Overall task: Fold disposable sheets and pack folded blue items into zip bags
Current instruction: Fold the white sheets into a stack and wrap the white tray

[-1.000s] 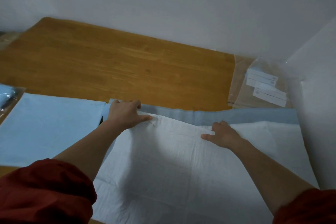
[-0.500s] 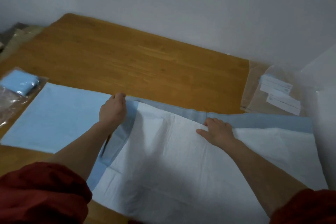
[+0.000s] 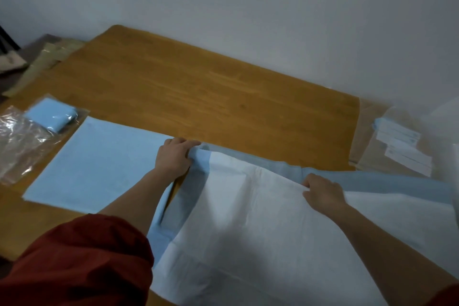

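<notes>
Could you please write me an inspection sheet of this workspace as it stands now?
Surface: wooden table, orange-brown planks.
Job's things: white-and-blue disposable sheet spread near right; flat blue sheet to its left; folded blue item by a clear zip bag, far left.
Clutter: clear packets with white labels at the right edge.
Hands: left hand grips the disposable sheet's far left corner; right hand pinches its far edge.
Cables: nothing seen.
Surroundings: plain grey wall behind the table.

Wooden table [image 3: 203,97], blue sheets [image 3: 99,159], white sheet [image 3: 260,226], zip bags [image 3: 17,141]
</notes>
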